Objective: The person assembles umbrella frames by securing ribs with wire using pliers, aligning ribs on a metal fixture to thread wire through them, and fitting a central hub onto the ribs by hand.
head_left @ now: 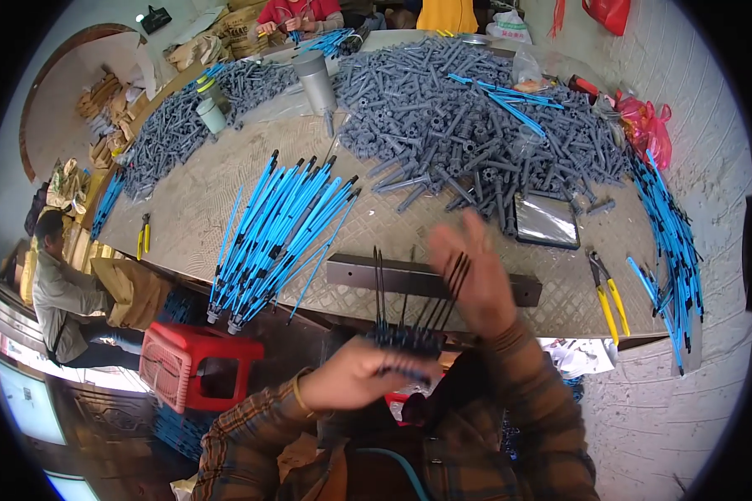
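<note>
Your left hand point(355, 374) is closed around the lower part of a bundle of thin dark rods point(405, 340), held in front of you at the near edge of the worktable point(213, 196). Your right hand point(478, 275) is raised and apart from the left, fingers extended and blurred; the rods overlap its palm, and whether it touches them cannot be told. The upper ends stand splayed, leaning unevenly, above the drilled dark bar point(394, 277). The step appears to be gathering and evening the bundle. For sound work, keep the left grip firm but low, bring the right palm in squarely, and level the ends without bending any rod. A loose grip risks strays. Keep the bundle clear of the blue rods point(284, 221) and the grey plastic plugs point(443, 108).
</note>
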`<control>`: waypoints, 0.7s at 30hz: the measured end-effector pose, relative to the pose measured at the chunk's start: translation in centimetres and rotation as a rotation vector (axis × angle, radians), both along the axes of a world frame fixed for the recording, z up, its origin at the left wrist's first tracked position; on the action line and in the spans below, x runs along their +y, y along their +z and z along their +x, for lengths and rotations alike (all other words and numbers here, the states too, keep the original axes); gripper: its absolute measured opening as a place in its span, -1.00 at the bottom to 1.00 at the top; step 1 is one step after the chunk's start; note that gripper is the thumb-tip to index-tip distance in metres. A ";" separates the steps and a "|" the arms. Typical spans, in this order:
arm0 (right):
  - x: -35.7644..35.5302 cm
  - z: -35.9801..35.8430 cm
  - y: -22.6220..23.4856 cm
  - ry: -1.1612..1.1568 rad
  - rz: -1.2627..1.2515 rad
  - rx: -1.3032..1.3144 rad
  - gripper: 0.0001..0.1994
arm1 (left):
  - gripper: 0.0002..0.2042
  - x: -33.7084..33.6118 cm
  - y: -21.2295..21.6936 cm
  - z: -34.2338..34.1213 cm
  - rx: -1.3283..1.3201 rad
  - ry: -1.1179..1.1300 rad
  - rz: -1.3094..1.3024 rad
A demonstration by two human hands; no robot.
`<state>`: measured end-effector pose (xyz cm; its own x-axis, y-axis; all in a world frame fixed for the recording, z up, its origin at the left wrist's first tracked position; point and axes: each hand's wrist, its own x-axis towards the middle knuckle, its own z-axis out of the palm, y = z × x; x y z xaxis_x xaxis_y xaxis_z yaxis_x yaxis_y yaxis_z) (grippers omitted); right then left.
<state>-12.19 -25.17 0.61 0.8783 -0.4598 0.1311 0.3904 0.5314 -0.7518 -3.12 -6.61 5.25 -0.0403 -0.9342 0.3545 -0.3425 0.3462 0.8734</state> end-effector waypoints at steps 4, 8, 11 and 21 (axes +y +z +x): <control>-4.7 -4.5 1.6 -0.325 -0.400 0.223 -0.50 | -0.79 -1.2 -1.4 0.0 0.338 0.031 0.420; -5.4 -10.0 -0.3 -0.311 -0.603 0.421 -0.58 | -0.78 -2.4 -2.4 -0.1 0.412 0.015 0.420; -4.8 -11.4 0.2 -0.248 -0.721 0.440 -0.61 | -0.76 -2.4 -1.8 -0.2 0.449 0.007 0.420; -7.5 -10.4 4.0 -0.296 -1.404 0.526 -0.69 | -0.74 -2.4 -2.1 0.5 0.587 -0.010 0.528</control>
<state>-22.57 -32.65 4.60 0.8647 -0.3956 0.3096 -0.1122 -0.7528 -0.6486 -2.61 -9.03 3.13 0.0068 -0.9854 -0.1699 0.2262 -0.1640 0.9602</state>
